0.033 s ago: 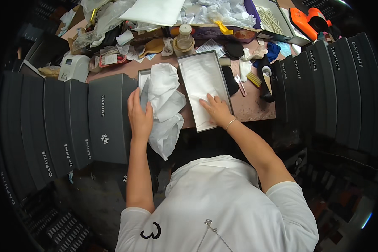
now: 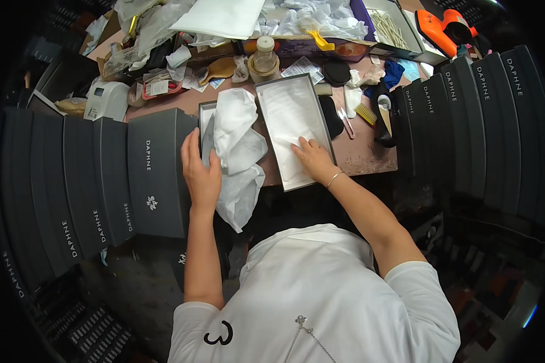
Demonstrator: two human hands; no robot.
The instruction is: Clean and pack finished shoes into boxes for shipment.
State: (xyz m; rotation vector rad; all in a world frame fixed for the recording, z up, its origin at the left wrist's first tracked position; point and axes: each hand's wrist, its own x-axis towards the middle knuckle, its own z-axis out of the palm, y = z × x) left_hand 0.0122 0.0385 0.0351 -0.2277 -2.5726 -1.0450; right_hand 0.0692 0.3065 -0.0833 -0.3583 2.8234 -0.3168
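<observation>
My left hand [image 2: 201, 175] rests at the side of a grey-rimmed box [image 2: 206, 111], thumb and fingers apart. Crumpled white tissue paper [image 2: 241, 148] covers most of that box and hangs over its near end; whatever lies beneath is hidden. To the right, a second grey-edged box [image 2: 327, 127], long and shallow, lies tilted on the table. White paper [image 2: 288, 115] lines its inside. My right hand [image 2: 315, 160] lies on this lining near the box's right edge, its fingers spread and nothing in them.
Dark grey shoe boxes [image 2: 154, 169] stand stacked on the left, and more shoe boxes [image 2: 484, 109] on the right. Beyond are a clear bottle [image 2: 264, 57], small scissors [image 2: 347, 123], a yellow brush [image 2: 366, 113], a black shoe [image 2: 384, 121] and an orange tool [image 2: 439, 33].
My left hand has shifted slightly left and down along the box side. My right hand's fingers have moved a little to the right on the paper lining.
</observation>
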